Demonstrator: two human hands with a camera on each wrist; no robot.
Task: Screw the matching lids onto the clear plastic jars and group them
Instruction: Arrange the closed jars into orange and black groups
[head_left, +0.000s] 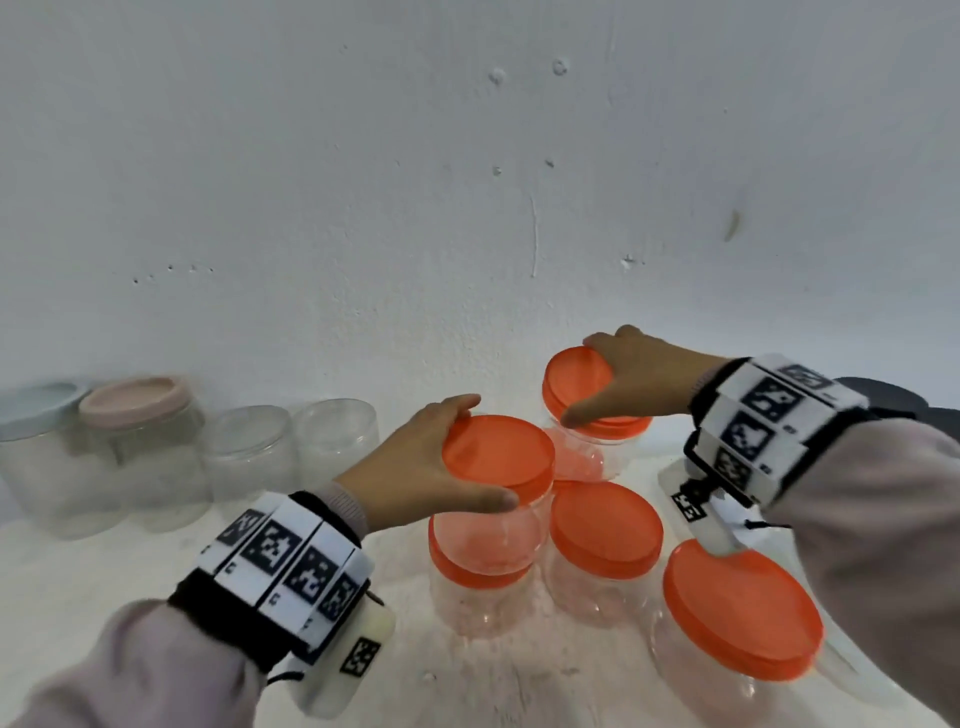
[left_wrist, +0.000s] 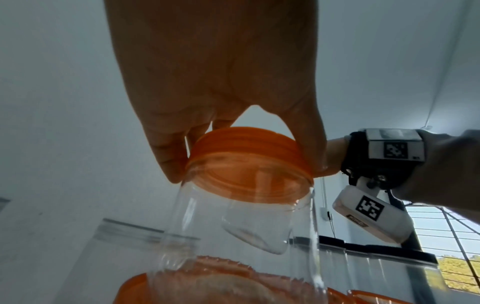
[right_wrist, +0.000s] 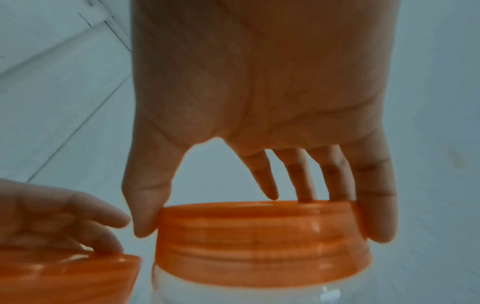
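Observation:
My left hand (head_left: 480, 452) grips the orange lid (head_left: 511, 460) of a clear jar (head_left: 488, 530) from above, thumb near me and fingers on the far rim. That jar sits over another orange-lidded jar (head_left: 475, 577); whether they touch I cannot tell. My right hand (head_left: 589, 382) grips the orange lid (head_left: 576, 374) of a second clear jar (head_left: 587, 452) further back. In the left wrist view the fingers (left_wrist: 171, 162) curl round the lid (left_wrist: 246, 148). In the right wrist view my thumb and fingers (right_wrist: 376, 216) clamp the lid (right_wrist: 262, 242).
Two more orange-lidded jars (head_left: 605, 530) (head_left: 743, 608) stand close on the right. At the far left, against the white wall, are a blue-lidded jar (head_left: 36, 410), a pink-lidded jar (head_left: 135, 402) and two lidless clear jars (head_left: 249, 457) (head_left: 337, 436).

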